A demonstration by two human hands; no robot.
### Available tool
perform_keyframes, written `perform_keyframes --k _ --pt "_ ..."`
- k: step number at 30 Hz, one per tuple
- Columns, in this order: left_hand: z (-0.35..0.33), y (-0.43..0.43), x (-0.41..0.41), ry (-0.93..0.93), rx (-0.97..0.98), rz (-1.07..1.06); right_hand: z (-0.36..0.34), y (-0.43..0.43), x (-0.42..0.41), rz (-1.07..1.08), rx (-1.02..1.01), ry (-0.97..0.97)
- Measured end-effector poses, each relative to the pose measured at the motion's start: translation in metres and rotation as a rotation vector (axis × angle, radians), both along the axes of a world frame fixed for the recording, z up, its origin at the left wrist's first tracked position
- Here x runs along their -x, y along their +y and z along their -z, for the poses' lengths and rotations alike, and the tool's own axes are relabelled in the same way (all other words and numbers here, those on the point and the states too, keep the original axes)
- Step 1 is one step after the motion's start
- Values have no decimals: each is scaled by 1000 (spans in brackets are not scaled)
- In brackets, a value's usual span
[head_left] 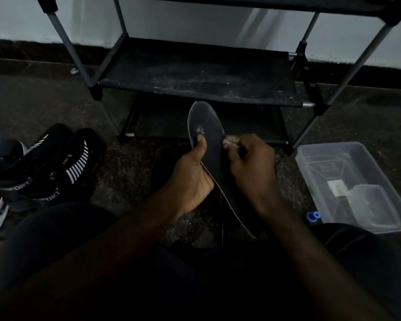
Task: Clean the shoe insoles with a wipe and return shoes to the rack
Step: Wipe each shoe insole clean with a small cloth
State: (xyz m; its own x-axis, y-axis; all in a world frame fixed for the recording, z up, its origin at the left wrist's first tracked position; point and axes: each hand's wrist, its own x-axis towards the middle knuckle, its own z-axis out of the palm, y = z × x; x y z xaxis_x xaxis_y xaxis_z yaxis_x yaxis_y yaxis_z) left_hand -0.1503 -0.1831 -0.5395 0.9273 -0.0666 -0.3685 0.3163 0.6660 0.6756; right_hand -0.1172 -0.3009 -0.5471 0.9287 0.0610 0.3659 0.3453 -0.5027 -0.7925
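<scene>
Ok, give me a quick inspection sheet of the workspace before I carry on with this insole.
Surface: dark speckled floor.
Job's things: insole held in front of the rack, pale smudge near its toe end; wipe at its right edge; black shoes on the floor at left; rack's middle shelf speckled with dust.
Clutter: clear bin on the floor at right, blue cap beside it, white scrap near the rack's left leg.
Grippers: left hand grips the insole, thumb on top; right hand pinches the wipe.
Cables: nothing seen.
Surroundings: pale wall with dark skirting behind the rack; dim light.
</scene>
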Motion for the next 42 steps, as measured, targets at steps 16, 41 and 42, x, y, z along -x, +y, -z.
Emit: perform_keyframes --k 16,41,42 --pt "-2 4 1 -7 -13 -33 -3 12 24 -191 16 -39" --pt "-13 24 -4 -117 -4 -16 -5 7 16 -204 -424 179" --pt "-13 25 -4 -125 6 -23 -5 6 15 -203 -434 171"
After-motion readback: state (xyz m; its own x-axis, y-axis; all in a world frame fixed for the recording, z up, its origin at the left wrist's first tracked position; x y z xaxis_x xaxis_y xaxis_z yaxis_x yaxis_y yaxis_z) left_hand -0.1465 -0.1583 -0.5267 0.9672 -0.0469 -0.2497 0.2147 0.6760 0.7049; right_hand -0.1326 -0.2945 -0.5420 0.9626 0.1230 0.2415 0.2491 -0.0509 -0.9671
